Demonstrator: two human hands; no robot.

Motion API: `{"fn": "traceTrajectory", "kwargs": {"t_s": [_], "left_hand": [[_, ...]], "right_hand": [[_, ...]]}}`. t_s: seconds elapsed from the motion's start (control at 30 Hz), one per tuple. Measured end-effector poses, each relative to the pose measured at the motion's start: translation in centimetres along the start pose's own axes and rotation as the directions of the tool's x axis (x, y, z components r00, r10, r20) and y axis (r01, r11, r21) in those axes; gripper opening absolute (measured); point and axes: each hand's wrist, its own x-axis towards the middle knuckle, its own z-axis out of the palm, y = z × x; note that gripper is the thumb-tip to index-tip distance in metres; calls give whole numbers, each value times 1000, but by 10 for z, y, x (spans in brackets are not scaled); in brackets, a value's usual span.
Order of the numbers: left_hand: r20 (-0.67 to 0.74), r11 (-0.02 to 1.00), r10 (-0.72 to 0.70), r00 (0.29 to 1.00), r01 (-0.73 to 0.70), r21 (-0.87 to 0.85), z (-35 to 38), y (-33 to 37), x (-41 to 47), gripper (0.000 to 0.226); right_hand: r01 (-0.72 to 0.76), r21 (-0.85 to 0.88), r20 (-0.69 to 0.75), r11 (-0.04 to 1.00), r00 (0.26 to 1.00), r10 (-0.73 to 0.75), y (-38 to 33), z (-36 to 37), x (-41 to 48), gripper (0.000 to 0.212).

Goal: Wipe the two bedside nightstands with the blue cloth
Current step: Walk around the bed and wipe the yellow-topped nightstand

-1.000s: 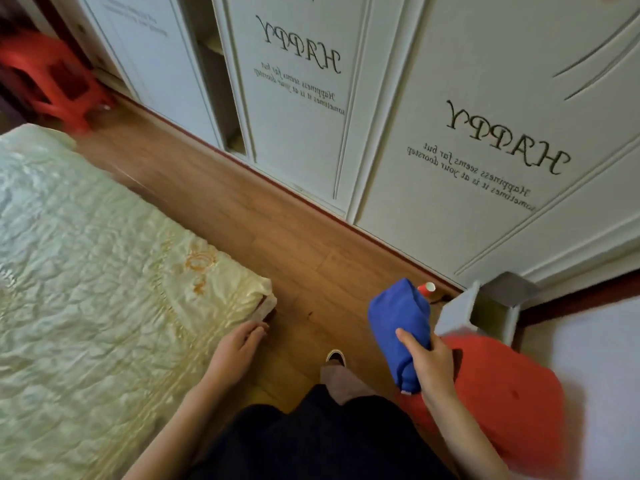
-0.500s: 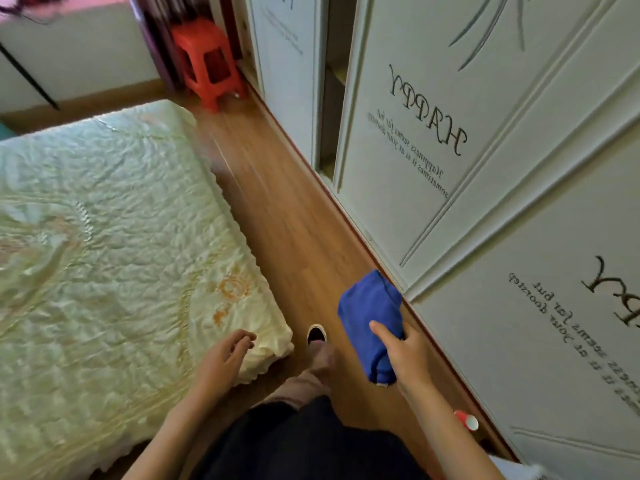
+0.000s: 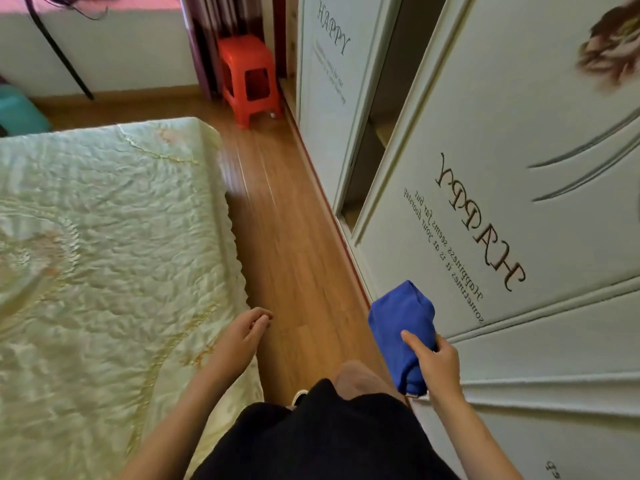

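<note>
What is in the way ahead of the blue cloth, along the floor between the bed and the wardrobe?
Nothing visible until the red stool at the far end. The right hand grips the blue cloth; no nightstand is in view.

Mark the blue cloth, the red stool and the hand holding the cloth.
blue cloth (image 3: 401, 320), head view, upper folded face.
red stool (image 3: 243, 53), head view, seat top.
right hand (image 3: 439, 367), head view, back of the hand.

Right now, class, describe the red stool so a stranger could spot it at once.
Find the white wardrobe on the right. Follow the wooden floor between it and the bed to the far end. There stands the stool, bright red against the dark curtains.
</note>
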Motion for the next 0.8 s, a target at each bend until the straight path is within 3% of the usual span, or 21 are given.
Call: {"fn": "traceTrajectory", "kwargs": {"t_s": [0.33,0.6,0.8], "left_hand": [[-100,988,-146,984,139,-69,9,51,172,23],[-298,943,-323,898,278,-183,-20,82,274,25],[-378,913,-400,835,325,-248,-63,94,352,26]], "right_hand": [[-7,-40,163,999,987,13,-95,72,213,9],[105,-103,393,989,918,-56,-223,174,349,10],[118,-115,481,986,875,-48,-294,255,425,11]]}}
